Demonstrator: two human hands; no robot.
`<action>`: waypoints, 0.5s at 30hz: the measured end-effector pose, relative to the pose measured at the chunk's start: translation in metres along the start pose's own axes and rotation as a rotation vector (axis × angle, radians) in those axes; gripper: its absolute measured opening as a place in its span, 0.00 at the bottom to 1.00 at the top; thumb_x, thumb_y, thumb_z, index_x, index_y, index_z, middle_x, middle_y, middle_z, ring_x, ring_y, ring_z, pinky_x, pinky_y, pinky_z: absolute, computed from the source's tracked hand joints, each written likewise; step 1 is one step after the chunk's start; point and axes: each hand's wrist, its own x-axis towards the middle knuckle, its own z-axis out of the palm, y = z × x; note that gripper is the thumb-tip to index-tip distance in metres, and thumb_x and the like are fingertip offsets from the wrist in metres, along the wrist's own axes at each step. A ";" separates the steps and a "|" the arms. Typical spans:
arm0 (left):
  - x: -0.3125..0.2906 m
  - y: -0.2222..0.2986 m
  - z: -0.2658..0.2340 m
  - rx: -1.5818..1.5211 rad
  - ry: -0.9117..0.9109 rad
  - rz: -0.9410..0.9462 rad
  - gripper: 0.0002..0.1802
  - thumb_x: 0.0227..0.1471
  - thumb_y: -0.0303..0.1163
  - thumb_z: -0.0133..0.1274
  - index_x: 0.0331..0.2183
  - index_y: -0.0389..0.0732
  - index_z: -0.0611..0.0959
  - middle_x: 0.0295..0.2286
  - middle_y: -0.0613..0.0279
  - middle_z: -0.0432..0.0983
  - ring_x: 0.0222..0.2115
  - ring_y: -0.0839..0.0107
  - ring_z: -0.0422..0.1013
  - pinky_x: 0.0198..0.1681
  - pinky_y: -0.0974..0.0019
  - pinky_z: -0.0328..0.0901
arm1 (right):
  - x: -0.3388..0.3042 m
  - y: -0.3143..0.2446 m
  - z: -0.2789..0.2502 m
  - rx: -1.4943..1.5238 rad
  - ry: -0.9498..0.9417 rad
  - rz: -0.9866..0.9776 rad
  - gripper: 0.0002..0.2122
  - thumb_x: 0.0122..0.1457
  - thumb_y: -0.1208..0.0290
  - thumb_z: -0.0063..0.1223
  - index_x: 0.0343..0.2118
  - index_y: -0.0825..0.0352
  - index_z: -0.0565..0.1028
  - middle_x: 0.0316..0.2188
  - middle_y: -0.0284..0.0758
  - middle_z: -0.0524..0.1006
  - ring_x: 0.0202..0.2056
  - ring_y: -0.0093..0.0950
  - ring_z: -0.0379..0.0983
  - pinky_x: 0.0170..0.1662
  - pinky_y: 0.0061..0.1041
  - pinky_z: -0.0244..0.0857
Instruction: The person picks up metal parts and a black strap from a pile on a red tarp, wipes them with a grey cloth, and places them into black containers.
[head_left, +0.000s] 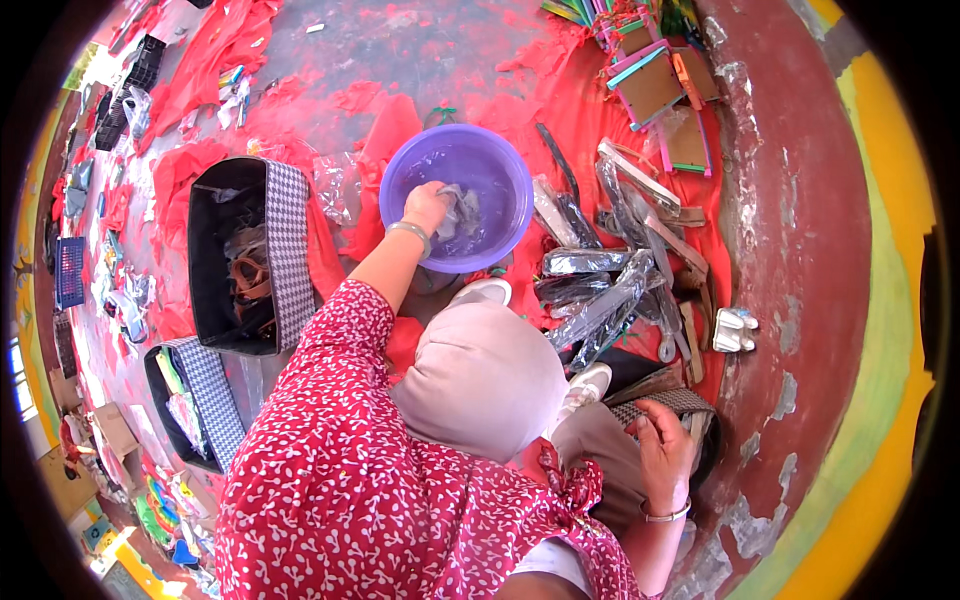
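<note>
A purple plastic basin (508,160) with shallow water stands in front of me on the red-covered floor. My left hand (427,205) reaches into it, its fingers closed on a wet grey cloth (461,210). Close to my right knee, my right hand (664,447) is held with its fingers apart and nothing visible in them. Just beyond that hand is the rim of a houndstooth-patterned bin (685,400), largely hidden by my leg and hand.
Plastic-wrapped belts or straps (605,300) lie heaped right of the basin. A houndstooth storage box (287,255) with dark items stands to the left, a smaller box (205,385) behind it. Coloured frames (660,90) lean near the red wall (800,200); a white object (735,330) lies beside it.
</note>
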 end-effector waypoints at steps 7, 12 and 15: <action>-0.024 0.033 -0.030 -0.209 0.117 0.348 0.12 0.45 0.34 0.48 0.31 0.38 0.78 0.23 0.52 0.74 0.28 0.60 0.72 0.33 0.64 0.64 | -0.001 0.000 0.004 -0.004 0.018 -0.052 0.08 0.53 0.77 0.47 0.36 0.70 0.72 0.24 0.38 0.75 0.26 0.24 0.73 0.30 0.22 0.65; -0.015 0.029 -0.027 -0.094 0.103 0.384 0.15 0.44 0.34 0.48 0.36 0.39 0.76 0.27 0.49 0.73 0.31 0.56 0.71 0.36 0.61 0.64 | 0.004 -0.001 0.008 -0.013 0.001 -0.060 0.08 0.52 0.77 0.47 0.36 0.70 0.72 0.23 0.38 0.75 0.26 0.25 0.73 0.30 0.22 0.65; 0.008 0.000 -0.003 0.175 0.049 0.265 0.18 0.43 0.33 0.48 0.40 0.42 0.74 0.33 0.45 0.72 0.36 0.53 0.70 0.41 0.59 0.63 | 0.010 -0.002 0.009 -0.026 -0.017 -0.048 0.08 0.52 0.78 0.47 0.36 0.70 0.72 0.23 0.38 0.75 0.26 0.25 0.74 0.30 0.22 0.65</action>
